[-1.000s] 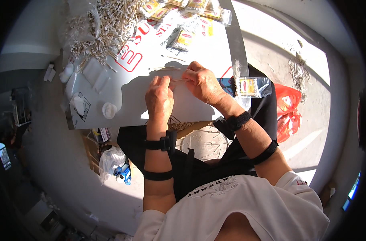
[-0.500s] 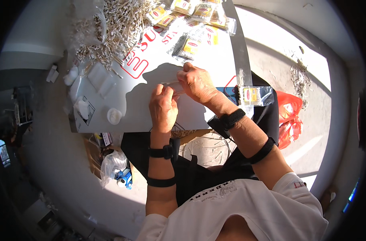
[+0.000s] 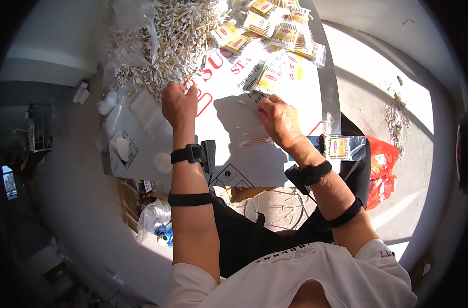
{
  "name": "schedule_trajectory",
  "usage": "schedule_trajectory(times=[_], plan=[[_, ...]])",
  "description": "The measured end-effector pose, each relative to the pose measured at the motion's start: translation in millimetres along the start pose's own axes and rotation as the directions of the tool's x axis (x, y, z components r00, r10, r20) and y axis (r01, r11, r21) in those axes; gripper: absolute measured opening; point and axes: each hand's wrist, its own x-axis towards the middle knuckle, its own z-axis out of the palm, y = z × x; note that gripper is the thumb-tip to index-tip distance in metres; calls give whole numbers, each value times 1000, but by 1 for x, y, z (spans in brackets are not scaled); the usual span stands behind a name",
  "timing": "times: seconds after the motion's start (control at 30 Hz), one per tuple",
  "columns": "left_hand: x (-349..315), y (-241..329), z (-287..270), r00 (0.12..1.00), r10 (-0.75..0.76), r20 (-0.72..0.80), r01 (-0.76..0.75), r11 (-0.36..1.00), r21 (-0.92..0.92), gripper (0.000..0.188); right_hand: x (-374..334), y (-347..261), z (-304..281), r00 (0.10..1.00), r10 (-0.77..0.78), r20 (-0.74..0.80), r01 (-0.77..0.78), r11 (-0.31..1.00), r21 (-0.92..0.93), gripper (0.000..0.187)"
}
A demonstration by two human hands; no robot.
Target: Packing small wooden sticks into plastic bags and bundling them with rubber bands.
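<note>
A large heap of cotton swabs (image 3: 177,36) with white tips lies at the far left of the white printed board (image 3: 218,154). At the heap's near edge is my left hand (image 3: 180,107), fingers pinched together; whatever is between them is hidden. My right hand (image 3: 281,122) is closed, and a single cotton swab (image 3: 248,106) sticks out leftward from its fingertips. Just below that hand, a few loose cotton swabs (image 3: 254,140) lie side by side on the board, partly in shadow.
Filled clear packets (image 3: 259,23) with yellow labels pile up at the back. Another swab packet (image 3: 339,147) lies at the right edge. A round white lid-like piece (image 3: 163,162) is beside my left forearm. Red bags (image 3: 382,159) stand on the floor at right.
My left hand has left my right hand and moved up and left to the heap. My right hand has shifted slightly right. Loose swabs beneath the hands now show on the board.
</note>
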Motion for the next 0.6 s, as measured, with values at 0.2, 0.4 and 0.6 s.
schedule_trajectory(times=[0.2, 0.4, 0.6], plan=[[12, -2, 11, 1000, -22, 21, 20, 993, 116, 18, -10, -3, -3, 994, -55, 97, 45, 994, 101, 5], [10, -14, 21, 903, 255, -346, -208, 964, 168, 13, -14, -1, -1, 992, -108, 73, 101, 990, 96, 6], [23, -25, 11, 982, 178, 57, -184, 971, 150, 11, -15, 0, -2, 991, -106, 80, 98, 990, 105, 7]])
